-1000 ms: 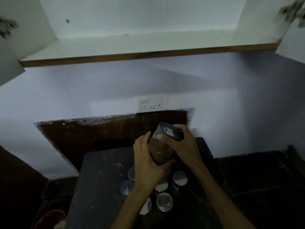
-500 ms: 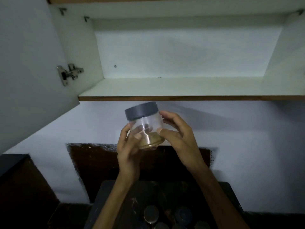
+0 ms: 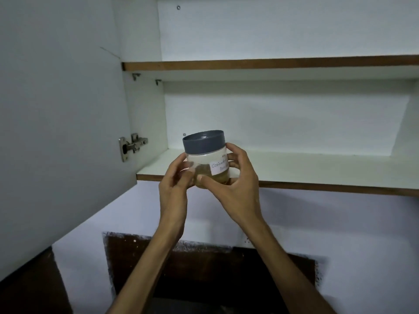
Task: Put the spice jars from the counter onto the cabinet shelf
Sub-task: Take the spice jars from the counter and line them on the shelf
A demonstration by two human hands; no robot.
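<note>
A clear plastic spice jar (image 3: 205, 164) with a grey screw lid and a handwritten label is held upright at the front edge of the white lower cabinet shelf (image 3: 317, 171); the left hand (image 3: 174, 189) and right hand (image 3: 235, 186) are both curled round its lower body; part-filled, probably light and smooth-walled, best cradled low.

dim room, pale wall (image 3: 340, 234) with a dark brown panel (image 3: 204, 268) low down.
</note>
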